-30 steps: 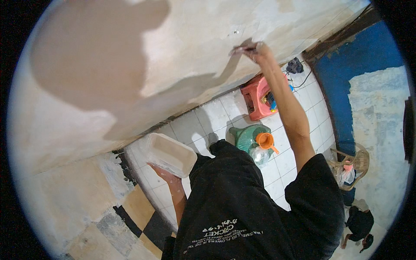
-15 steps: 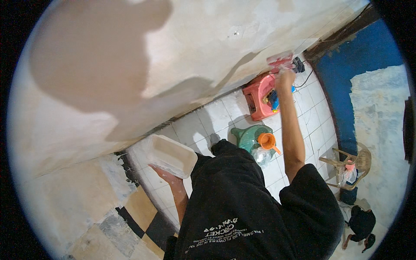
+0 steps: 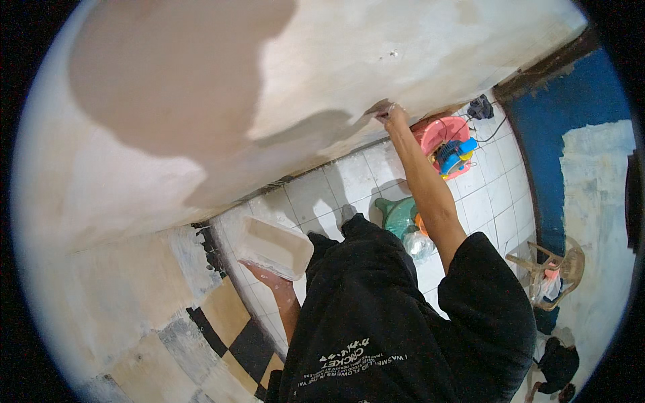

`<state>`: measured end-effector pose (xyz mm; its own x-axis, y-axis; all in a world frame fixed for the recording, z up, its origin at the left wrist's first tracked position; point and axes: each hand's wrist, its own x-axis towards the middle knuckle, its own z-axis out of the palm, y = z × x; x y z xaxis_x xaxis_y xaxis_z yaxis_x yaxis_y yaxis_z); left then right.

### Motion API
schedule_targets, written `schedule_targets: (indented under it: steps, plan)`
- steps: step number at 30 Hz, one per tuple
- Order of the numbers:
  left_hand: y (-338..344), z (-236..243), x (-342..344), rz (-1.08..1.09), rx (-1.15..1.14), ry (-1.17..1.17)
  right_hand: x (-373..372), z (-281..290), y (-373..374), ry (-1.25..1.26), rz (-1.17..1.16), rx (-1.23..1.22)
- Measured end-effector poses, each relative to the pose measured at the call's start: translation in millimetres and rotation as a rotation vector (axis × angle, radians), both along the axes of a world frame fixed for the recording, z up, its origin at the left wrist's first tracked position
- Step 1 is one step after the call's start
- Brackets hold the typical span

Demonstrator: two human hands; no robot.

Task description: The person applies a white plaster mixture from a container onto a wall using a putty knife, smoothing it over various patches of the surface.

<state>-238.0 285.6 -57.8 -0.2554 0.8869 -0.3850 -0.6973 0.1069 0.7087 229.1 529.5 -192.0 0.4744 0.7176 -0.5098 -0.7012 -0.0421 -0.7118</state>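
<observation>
A white rectangular plastic tub (image 3: 295, 245) rests on my left hand (image 3: 270, 277), whose fingers are at its underside and edge; pale smears mark the hand. My right arm reaches forward to the pale plastered wall (image 3: 322, 74). There my right hand (image 3: 396, 117) is closed round a putty knife (image 3: 379, 106), its blade at the wall surface and seen nearly edge-on. The handle is mostly hidden by the fingers.
Below my right arm stand a pink stool (image 3: 430, 136) with a blue and yellow object (image 3: 455, 156) and a green stool (image 3: 399, 216) with a clear bag (image 3: 419, 246). A dark bag (image 3: 480, 107) and cable lie beyond. A brown chair (image 3: 573, 265) stands right.
My right hand has moved left along the wall with the putty knife, away from above the pink stool. The left hand still holds the tub; the whole view has shifted slightly.
</observation>
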Motion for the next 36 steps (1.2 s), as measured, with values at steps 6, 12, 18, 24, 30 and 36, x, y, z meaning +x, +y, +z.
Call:
schedule_targets:
  steps: [6,12,18,24,30,36]
  plan:
    - [-33.3,-42.6,-23.9,-0.132,-0.020,0.933,-45.5,120.4,-69.6,0.159,-0.216,0.261]
    - [-15.7,17.3,22.8,0.115,-0.041,0.085,-77.8,-31.5,-61.7,0.167,-0.027,-0.147]
    - [8.3,5.7,27.7,0.019,-0.074,0.039,-34.6,-133.3,7.8,0.079,0.039,0.024]
    - [-17.4,9.2,24.3,0.130,-0.085,0.051,-103.0,25.0,11.4,0.176,0.051,-0.015]
    - [-5.7,-1.7,30.2,0.026,-0.056,0.089,-122.8,180.1,-54.9,0.237,0.079,0.241]
    - [-13.1,0.6,21.7,-0.032,-0.033,0.020,-143.9,261.1,-176.7,0.138,0.083,0.397]
